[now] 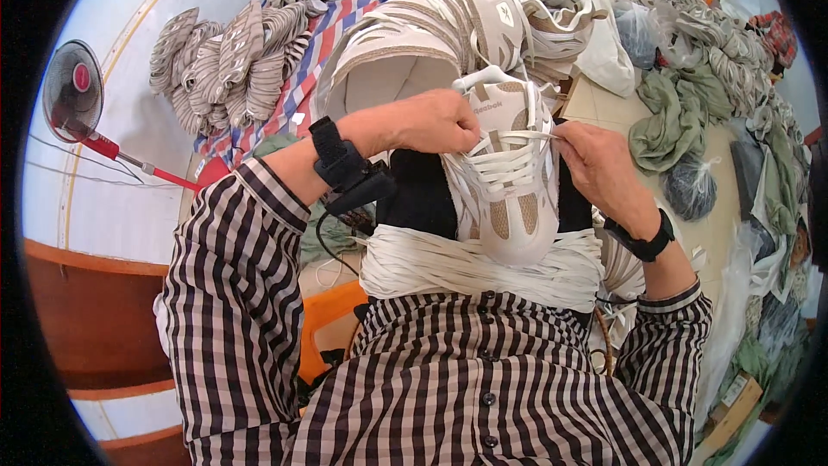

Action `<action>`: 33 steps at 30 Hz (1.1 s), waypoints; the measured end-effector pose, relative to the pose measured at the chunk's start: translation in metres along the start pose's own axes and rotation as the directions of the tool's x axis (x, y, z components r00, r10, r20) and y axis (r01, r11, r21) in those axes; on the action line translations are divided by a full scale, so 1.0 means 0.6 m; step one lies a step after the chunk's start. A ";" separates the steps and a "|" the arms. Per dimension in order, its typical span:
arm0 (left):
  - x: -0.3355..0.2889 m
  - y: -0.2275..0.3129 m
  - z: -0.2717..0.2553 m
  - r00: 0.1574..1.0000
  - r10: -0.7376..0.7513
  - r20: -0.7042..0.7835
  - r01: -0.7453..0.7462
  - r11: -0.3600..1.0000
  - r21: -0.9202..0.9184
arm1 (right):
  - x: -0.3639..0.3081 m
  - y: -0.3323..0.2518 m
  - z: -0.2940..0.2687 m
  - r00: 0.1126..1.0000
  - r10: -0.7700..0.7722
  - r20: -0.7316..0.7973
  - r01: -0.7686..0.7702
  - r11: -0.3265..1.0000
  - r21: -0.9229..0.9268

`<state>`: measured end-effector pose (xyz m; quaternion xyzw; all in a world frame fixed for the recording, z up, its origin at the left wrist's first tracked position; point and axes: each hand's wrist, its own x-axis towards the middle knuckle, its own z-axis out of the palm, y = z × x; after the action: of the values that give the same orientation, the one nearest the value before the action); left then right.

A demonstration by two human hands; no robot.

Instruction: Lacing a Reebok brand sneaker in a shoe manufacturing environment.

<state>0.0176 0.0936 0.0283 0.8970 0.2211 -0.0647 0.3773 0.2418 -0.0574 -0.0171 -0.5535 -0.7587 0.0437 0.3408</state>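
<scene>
A beige and white sneaker upper (521, 229) rests on my lap, its toe pointing toward me. White shoelace (507, 164) crosses in rows over its tongue. My left hand (438, 123) is closed at the left eyelet edge, fingertips pinching the lace there. On the other side, my right hand (601, 168) pinches a length of lace drawn out from the upper's right edge. Beneath the toe, a thick bundle of white laces (414, 267) lies across my thighs.
Just ahead is a curved row of nested sneaker uppers (401, 34). More bundled uppers (228, 65) lie on a striped sheet (332, 30) at the far left. A fan (73, 91) stands left. Green cloth (677, 116) and a clear bag (690, 185) lie right.
</scene>
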 end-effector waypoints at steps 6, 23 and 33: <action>0.002 0.006 -0.013 0.983 0.021 0.181 -0.048 0.987 0.150 | 0.000 -0.001 0.004 1.000 0.030 -0.005 -0.030 1.000 0.008; -0.001 0.013 -0.015 0.991 0.041 0.130 -0.050 0.996 0.067 | 0.004 -0.014 -0.004 0.994 0.097 -0.058 -0.090 0.990 0.104; -0.064 -0.029 0.055 0.911 0.015 -0.413 -0.187 0.906 -0.380 | 0.086 -0.086 0.023 0.921 -0.385 0.060 0.390 0.909 -0.149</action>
<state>-0.0228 0.0676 0.0048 0.8017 0.2543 0.1883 0.5071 0.1841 -0.0280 0.0193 -0.4165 -0.8593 -0.0770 0.2865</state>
